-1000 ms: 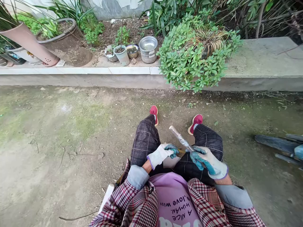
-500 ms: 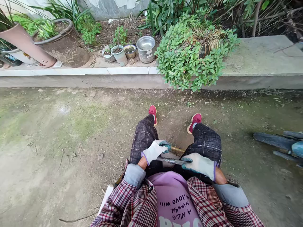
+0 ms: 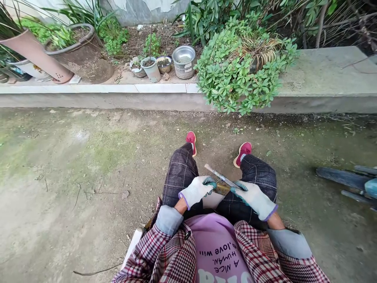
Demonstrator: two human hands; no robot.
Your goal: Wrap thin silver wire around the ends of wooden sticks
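Note:
My right hand (image 3: 255, 198), in a white glove with a teal palm, is closed around a slim grey rod (image 3: 223, 179). The rod has a silvery wrapped band and a pale tip, and slants up and left above my lap. Just left of it my left hand (image 3: 198, 190), gloved alike, has its fingers curled together. Whether anything sits inside that grip is hidden. A yellowish bar (image 3: 223, 189) shows between the two hands, over a pale flat surface (image 3: 212, 199) between my thighs.
A low ledge (image 3: 97, 100) runs across the front, bearing a large brown pot (image 3: 85, 59), small pots, a metal pot (image 3: 184, 63) and a leafy plant (image 3: 235, 78). Dark prongs with a blue-green part (image 3: 347, 177) jut in at right. A twig (image 3: 94, 272) lies at lower left.
The rod has swung from nearly level to slanting up and left, its pale tip now exposed. My right hand has lifted slightly, and the rod's left end has come away from my left hand.

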